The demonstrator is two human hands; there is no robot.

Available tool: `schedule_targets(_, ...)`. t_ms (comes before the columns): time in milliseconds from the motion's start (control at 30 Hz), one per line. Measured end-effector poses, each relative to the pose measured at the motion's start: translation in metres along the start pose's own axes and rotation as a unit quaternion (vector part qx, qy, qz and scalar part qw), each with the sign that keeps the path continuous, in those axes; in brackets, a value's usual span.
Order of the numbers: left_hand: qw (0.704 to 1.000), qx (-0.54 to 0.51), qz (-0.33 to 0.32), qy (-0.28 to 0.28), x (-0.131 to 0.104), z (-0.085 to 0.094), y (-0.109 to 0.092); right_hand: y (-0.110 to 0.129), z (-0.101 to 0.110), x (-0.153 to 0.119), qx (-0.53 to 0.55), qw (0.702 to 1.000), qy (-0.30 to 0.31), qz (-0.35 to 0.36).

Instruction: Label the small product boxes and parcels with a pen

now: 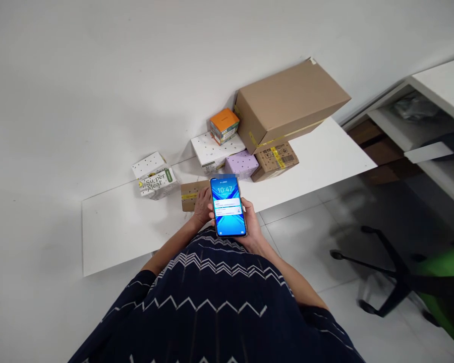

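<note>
A phone (228, 222) with a lit blue lock screen reading 10:47 is in my right hand (252, 227). Fingertips of that hand show along the phone's left edge. My left hand (202, 205) is closed at the right end of a small cardboard box (189, 195) with yellow tape; the phone hides part of its fingers. Left of this box, two white boxes lie together, the nearer one a "Super Meal" box (157, 184). Past the phone are a lilac box (242, 162) and a taped brown carton (275, 162).
A white table (113, 227) runs along the wall. On it, a large cardboard box (287, 106) stands at the back right, beside an orange box (224, 121) on a white box (204, 146). A green office chair (439, 287) and white shelving (431, 111) are at right.
</note>
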State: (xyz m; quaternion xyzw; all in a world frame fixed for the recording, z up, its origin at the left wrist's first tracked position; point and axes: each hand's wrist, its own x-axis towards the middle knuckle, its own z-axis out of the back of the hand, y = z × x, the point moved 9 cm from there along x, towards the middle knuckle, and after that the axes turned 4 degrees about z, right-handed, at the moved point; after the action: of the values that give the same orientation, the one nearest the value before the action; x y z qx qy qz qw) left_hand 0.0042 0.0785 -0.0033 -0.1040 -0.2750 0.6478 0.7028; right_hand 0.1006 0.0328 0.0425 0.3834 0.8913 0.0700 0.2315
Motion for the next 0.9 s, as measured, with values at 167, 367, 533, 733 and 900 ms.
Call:
schedule_targets(167,0.994,0.094,-0.056,0.03,0.0,-0.011,-0.006,0.061,0.072,-0.003,-0.15,0.96,-0.148,0.187)
schedule_targets(367,0.993,0.103,-0.06,0.016,0.0,-0.01,-0.008,0.106,0.169,-0.012,-0.605,0.685,-0.369,0.171)
schedule_targets(533,0.994,0.094,-0.061,0.02,-0.001,-0.009,-0.006,0.092,0.207,0.012,-0.801,0.437,-0.405,0.051)
schedule_targets(733,0.994,0.08,-0.07,0.025,-0.003,-0.008,-0.01,0.076,0.217,0.039,-0.856,0.36,-0.364,0.077)
schedule_targets(900,0.999,0.028,-0.041,0.016,-0.009,0.012,0.004,0.09,0.198,0.03,-0.827,0.422,-0.352,0.117)
